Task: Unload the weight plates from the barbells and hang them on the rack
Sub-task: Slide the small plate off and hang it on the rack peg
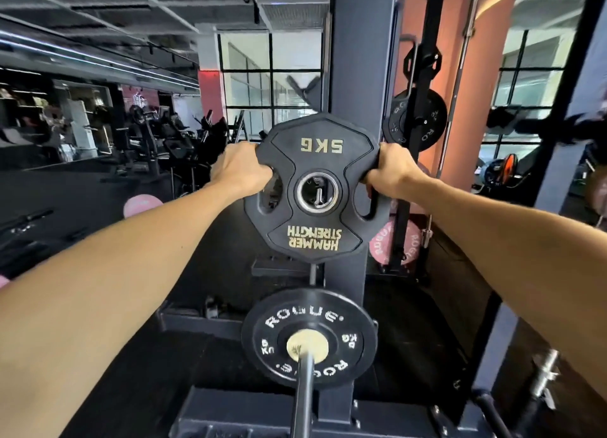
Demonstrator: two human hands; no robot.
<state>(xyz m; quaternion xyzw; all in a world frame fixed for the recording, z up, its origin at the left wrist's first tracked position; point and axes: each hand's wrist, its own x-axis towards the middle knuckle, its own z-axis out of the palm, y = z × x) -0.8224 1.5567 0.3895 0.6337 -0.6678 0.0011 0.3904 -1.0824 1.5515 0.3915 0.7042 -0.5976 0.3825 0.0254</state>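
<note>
A dim gym with black flooring and glazed walls is seen behind a dark rack upright (356,76). A 5 kg plate (315,188) is held upside down in front of that upright, its centre hole lined up with a peg glimpsed through it, presumably so it can be slid on. The left hand (241,171) and right hand (392,171) are each curled through a side cut-out, keeping the plate level and square. Below, a Rogue plate (308,337) is already hung on a lower peg.
</note>
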